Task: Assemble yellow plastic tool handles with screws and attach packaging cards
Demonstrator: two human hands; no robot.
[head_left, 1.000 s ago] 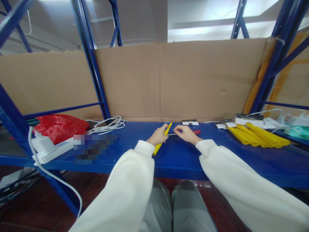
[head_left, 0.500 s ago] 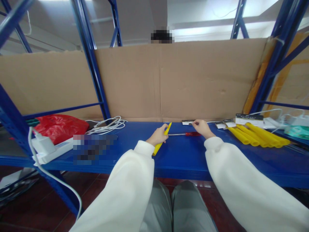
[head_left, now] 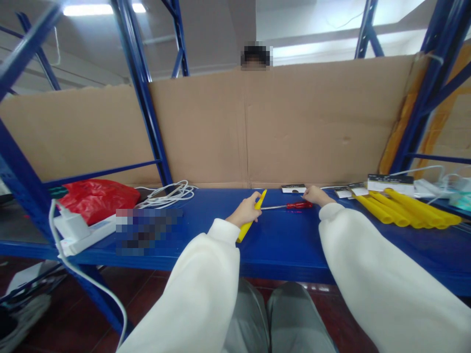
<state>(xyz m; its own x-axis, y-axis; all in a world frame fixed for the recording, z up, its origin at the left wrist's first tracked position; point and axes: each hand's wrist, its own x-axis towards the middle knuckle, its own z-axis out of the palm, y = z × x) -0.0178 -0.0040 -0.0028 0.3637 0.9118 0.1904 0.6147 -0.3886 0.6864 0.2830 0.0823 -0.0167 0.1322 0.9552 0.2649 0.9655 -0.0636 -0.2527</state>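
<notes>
My left hand (head_left: pixel 247 211) is closed round a yellow tube (head_left: pixel 246 229), which slants up and away above the blue shelf. A screwdriver (head_left: pixel 299 205) with a red handle lies on the shelf, its metal shaft reaching left toward the tube and my left hand. Just beyond the handle's right end is my right hand (head_left: pixel 317 195), its fingers pinched together. Something tiny may be between the fingertips, but I cannot make it out. Left of those fingers, a small black-and-white box (head_left: pixel 293 189) lies near the back edge.
Several yellow tubes (head_left: pixel 408 211) lie at the right, in front of a black-and-white box (head_left: pixel 390 183). At the left are a red plastic bag (head_left: pixel 99 198), a white power strip (head_left: pixel 91 236) and a coiled white cable (head_left: pixel 171 195). Cardboard (head_left: pixel 294 127) walls the back; a person's head shows above it.
My right hand has moved slightly right and toward me, away from the small box, whose right end is now uncovered. My left hand keeps hold of the yellow tube. The view has shifted a little.
</notes>
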